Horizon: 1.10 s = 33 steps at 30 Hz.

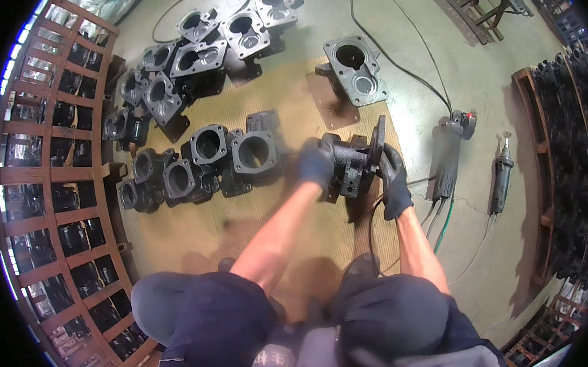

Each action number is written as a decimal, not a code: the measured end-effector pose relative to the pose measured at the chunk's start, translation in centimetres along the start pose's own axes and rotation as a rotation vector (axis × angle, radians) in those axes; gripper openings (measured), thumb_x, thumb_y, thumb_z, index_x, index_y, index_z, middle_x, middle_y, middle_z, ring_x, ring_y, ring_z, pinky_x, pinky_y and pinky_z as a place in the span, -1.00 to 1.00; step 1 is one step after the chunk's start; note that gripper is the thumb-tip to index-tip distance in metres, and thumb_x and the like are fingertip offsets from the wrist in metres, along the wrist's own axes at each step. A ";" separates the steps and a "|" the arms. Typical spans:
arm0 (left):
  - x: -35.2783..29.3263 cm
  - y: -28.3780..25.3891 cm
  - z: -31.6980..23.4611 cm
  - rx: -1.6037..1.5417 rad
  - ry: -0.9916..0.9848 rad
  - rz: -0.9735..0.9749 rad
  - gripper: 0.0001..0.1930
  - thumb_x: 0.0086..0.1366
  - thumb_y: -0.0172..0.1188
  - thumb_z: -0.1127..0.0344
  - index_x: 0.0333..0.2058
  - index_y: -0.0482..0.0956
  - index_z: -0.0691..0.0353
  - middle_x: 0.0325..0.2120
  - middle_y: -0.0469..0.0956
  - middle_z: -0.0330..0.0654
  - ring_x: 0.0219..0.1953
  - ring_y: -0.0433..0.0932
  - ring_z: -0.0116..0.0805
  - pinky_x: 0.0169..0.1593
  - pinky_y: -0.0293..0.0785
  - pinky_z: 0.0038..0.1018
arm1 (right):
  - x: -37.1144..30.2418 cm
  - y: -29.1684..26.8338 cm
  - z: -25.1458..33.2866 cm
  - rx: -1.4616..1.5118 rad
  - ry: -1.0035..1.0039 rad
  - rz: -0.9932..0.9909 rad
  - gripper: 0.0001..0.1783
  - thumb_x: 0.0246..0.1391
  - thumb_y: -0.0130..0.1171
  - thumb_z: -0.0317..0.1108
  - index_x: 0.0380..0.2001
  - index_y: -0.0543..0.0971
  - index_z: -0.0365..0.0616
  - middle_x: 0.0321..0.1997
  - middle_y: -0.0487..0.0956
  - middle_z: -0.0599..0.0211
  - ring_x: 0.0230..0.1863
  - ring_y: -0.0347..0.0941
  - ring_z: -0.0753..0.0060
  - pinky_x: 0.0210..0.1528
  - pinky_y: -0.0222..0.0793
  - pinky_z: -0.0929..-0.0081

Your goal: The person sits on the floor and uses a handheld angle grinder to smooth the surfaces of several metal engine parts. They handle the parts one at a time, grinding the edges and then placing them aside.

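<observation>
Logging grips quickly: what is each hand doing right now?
Left hand: closed on the dark metal casting.
Right hand: gripping the same casting at its flange side.

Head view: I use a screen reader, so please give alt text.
Two gloved hands, left hand and right hand, grip a dark metal casting on the floor mat. Similar castings lie left; power tools right.

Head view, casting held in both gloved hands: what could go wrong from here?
1. The cast housing looks heavy and is tipped on its flange; it could slip from the left hand or right hand.
2. Cables trail beside it and the grinder, so they may snag.
</observation>
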State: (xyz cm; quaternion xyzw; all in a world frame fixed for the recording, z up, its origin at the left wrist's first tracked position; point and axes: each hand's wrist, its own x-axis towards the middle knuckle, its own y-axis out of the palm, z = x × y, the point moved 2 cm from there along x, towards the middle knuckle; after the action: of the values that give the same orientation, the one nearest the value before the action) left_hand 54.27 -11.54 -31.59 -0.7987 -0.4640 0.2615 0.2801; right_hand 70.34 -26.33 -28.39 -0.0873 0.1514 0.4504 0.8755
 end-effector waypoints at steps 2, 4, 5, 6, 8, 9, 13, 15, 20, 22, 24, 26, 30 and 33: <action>-2.9 -2.0 -6.4 -0.243 -0.025 -0.255 -0.46 0.45 0.12 -0.12 -0.05 0.60 0.36 -0.36 0.65 0.10 -0.22 0.66 0.06 0.02 0.51 -0.15 | 0.5 -0.5 0.5 0.142 -0.052 -0.025 -0.40 0.41 0.11 -0.09 0.34 0.36 -0.24 0.22 0.52 0.20 0.22 0.45 0.38 0.25 0.39 0.37; -4.9 0.0 -7.9 -0.117 0.261 -0.268 -0.40 0.30 0.26 -0.18 0.00 0.57 0.30 -0.31 0.66 0.11 -0.20 0.66 0.08 -0.02 0.53 -0.11 | 0.9 0.1 -1.1 0.251 -0.065 -0.030 -0.47 0.38 0.16 -0.11 0.24 0.47 -0.24 0.16 0.56 0.20 0.16 0.47 0.41 0.17 0.42 0.44; -5.3 -0.2 -7.8 -0.100 0.259 -0.206 -0.40 0.28 0.27 -0.13 0.07 0.53 0.27 -0.25 0.65 0.11 -0.16 0.65 0.08 0.00 0.52 -0.11 | -0.5 1.6 1.1 0.246 -0.030 0.031 -0.50 0.39 0.12 -0.14 0.24 0.47 -0.23 0.16 0.56 0.21 0.17 0.48 0.38 0.18 0.41 0.42; -5.3 -0.9 -9.9 -0.105 0.288 -0.138 -0.39 0.26 0.29 -0.08 0.13 0.49 0.24 -0.20 0.63 0.11 -0.12 0.64 0.08 0.02 0.52 -0.11 | 0.0 1.2 0.1 0.197 -0.077 0.020 -0.50 0.39 0.11 -0.14 0.23 0.48 -0.23 0.18 0.57 0.20 0.19 0.48 0.36 0.19 0.41 0.41; -4.8 -2.3 -13.2 -0.232 0.079 0.149 -0.38 0.33 0.19 0.16 0.35 0.37 0.16 -0.02 0.58 0.09 0.03 0.58 0.07 0.12 0.47 -0.17 | 0.8 0.7 -3.7 0.098 -0.151 0.002 -0.51 0.38 0.10 -0.14 0.22 0.48 -0.24 0.20 0.57 0.17 0.21 0.48 0.31 0.22 0.39 0.39; -4.1 -2.4 -12.0 -0.140 0.032 0.224 -0.32 0.36 0.17 0.17 0.42 0.26 0.11 0.07 0.53 0.09 0.06 0.57 0.05 0.14 0.46 -0.17 | -0.3 1.6 -1.5 -0.110 -0.090 -0.021 -0.51 0.36 0.12 -0.20 0.23 0.48 -0.27 0.26 0.56 0.13 0.27 0.46 0.25 0.27 0.36 0.36; -2.5 -4.6 -8.4 -0.349 0.033 0.007 -0.57 0.38 0.19 0.14 0.13 0.58 0.23 -0.22 0.71 0.00 -0.23 0.69 -0.12 -0.10 0.56 -0.31 | -1.7 2.8 2.9 0.037 -0.173 0.141 -0.53 0.38 0.18 -0.29 0.25 0.48 -0.30 0.10 0.61 0.23 0.07 0.50 0.47 0.16 0.44 0.46; -0.4 -6.5 -8.2 -0.666 -0.249 0.023 -0.57 0.40 0.17 0.06 0.01 0.63 0.31 -0.28 0.70 -0.10 -0.27 0.61 -0.30 -0.08 0.52 -0.34 | -1.9 2.2 3.7 -0.098 -0.174 0.004 -0.48 0.31 0.27 -0.31 0.24 0.46 -0.33 0.06 0.61 0.16 0.07 0.52 0.39 0.15 0.46 0.41; 3.1 -8.3 -6.8 -0.506 -0.129 -0.042 -0.69 0.44 0.24 0.13 -0.18 0.69 0.31 -0.38 0.66 -0.26 -0.43 0.54 -0.51 -0.38 0.48 -0.48 | 2.4 1.9 -5.1 0.141 0.105 0.138 -0.49 0.36 0.16 0.06 0.01 0.59 -0.21 -0.15 0.65 0.28 -0.23 0.56 0.47 -0.18 0.49 0.48; 3.0 -8.4 -6.4 -0.543 -0.209 -0.053 -0.70 0.46 0.22 0.15 -0.16 0.69 0.32 -0.35 0.67 -0.25 -0.40 0.56 -0.50 -0.36 0.48 -0.48 | 2.8 3.3 -5.3 0.185 0.140 0.207 -0.59 0.37 0.15 0.03 -0.14 0.64 -0.12 -0.28 0.66 0.36 -0.37 0.54 0.53 -0.26 0.50 0.49; 3.1 -8.7 -6.5 -0.685 -0.237 -0.068 -0.70 0.47 0.21 0.16 -0.14 0.69 0.33 -0.33 0.68 -0.25 -0.37 0.57 -0.50 -0.33 0.49 -0.48 | 3.1 2.9 -4.7 0.032 -0.078 0.250 -0.62 0.37 0.16 0.00 -0.16 0.63 -0.12 -0.31 0.66 0.36 -0.39 0.54 0.54 -0.29 0.50 0.51; 3.3 -8.9 -7.2 -0.761 -0.211 -0.056 -0.66 0.48 0.18 0.12 -0.08 0.68 0.33 -0.26 0.69 -0.25 -0.32 0.58 -0.50 -0.28 0.51 -0.48 | 2.8 2.2 -4.2 0.054 -0.053 0.226 -0.65 0.36 0.18 -0.03 -0.18 0.62 -0.12 -0.34 0.65 0.36 -0.40 0.54 0.54 -0.32 0.50 0.52; 5.3 -9.7 -6.4 -1.047 -0.158 0.098 -0.62 0.52 0.10 0.10 0.02 0.66 0.30 -0.18 0.69 -0.24 -0.23 0.62 -0.46 -0.16 0.55 -0.43 | 0.2 3.0 0.5 0.180 0.050 0.243 -0.68 0.35 0.20 -0.08 -0.23 0.62 -0.15 -0.37 0.64 0.34 -0.44 0.55 0.52 -0.39 0.49 0.54; 9.2 -8.9 -4.5 -0.802 -0.100 0.129 -0.54 0.54 0.00 0.01 0.01 0.65 0.30 -0.24 0.69 0.01 -0.21 0.67 -0.16 -0.12 0.56 -0.28 | 0.1 4.3 2.4 0.235 0.149 0.239 -0.65 0.33 0.23 -0.05 -0.25 0.63 -0.16 -0.38 0.65 0.32 -0.48 0.54 0.51 -0.41 0.49 0.54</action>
State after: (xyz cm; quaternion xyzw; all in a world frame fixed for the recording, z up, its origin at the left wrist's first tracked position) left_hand 55.94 -0.64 -23.73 -0.8583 -0.4911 0.1157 -0.0933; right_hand 67.32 -23.07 -26.22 0.0009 0.2766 0.5226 0.8065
